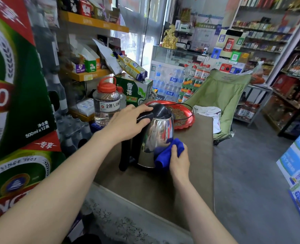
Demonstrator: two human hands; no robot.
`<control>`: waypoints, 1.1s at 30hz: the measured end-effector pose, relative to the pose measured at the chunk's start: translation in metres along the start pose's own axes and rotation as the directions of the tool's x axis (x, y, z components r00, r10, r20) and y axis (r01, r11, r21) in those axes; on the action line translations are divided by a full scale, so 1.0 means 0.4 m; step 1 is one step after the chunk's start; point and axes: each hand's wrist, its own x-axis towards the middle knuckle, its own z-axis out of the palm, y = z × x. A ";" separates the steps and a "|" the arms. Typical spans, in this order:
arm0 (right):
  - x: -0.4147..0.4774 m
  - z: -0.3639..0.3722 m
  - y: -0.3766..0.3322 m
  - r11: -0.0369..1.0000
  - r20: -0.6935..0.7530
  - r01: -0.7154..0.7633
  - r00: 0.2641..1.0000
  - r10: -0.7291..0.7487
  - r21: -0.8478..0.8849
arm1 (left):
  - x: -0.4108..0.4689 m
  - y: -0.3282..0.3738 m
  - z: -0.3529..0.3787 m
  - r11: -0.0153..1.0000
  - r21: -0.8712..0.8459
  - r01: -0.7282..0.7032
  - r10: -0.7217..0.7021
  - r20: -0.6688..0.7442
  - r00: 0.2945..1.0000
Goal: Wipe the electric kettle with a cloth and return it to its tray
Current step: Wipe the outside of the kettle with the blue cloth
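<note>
A steel electric kettle with a black lid and black handle stands on the brown tabletop, tilted a little. My left hand grips the top of its handle beside the lid. My right hand holds a bunched blue cloth pressed against the kettle's lower right side. Behind the kettle lies a round red tray with a patterned middle, and a black cord runs over it.
A large clear jar with a red cap stands left of the kettle, with beer cartons stacked at the far left. A green folding chair with a white cloth on it sits past the table. Shop shelves line the right side.
</note>
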 end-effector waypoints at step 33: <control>-0.032 0.042 -0.001 0.986 0.037 -0.028 0.999 0.022 0.167 | 0.017 -0.006 0.052 0.974 -0.228 0.000 -0.063 -0.270 0.961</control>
